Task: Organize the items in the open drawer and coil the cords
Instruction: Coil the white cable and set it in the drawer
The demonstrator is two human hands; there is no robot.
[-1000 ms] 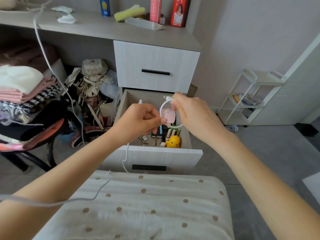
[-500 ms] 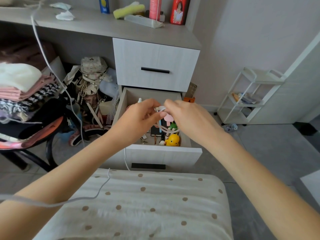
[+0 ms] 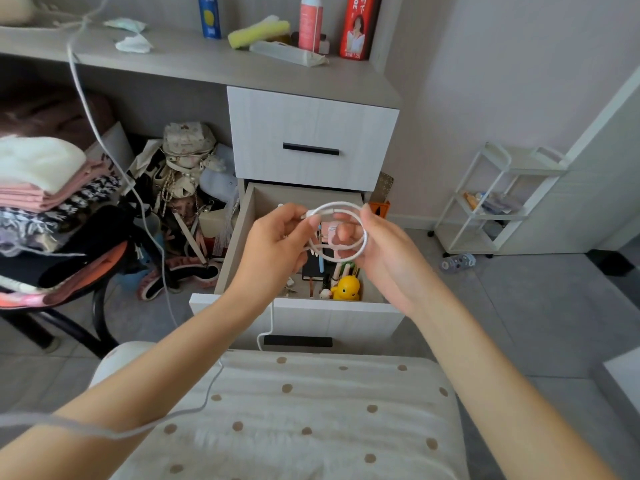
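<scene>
Holds coiled white cord (image 3: 337,204) above open drawer (image 3: 231,252), clear of its walls; pinches plug end in left hand (image 3: 277,239); curls right hand (image 3: 386,252) round loops; trails slack below the grip over drawer's front edge.

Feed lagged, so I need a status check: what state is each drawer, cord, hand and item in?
Lower drawer, open, items inside.
Upper drawer, closed.
White cord, partly coiled in loops; tail trails uncoiled over the drawer front.
Left hand, grip pinching the cord near its plug.
Right hand, grip holding the loops.
Yellow duck toy, upright in lower drawer.
</scene>
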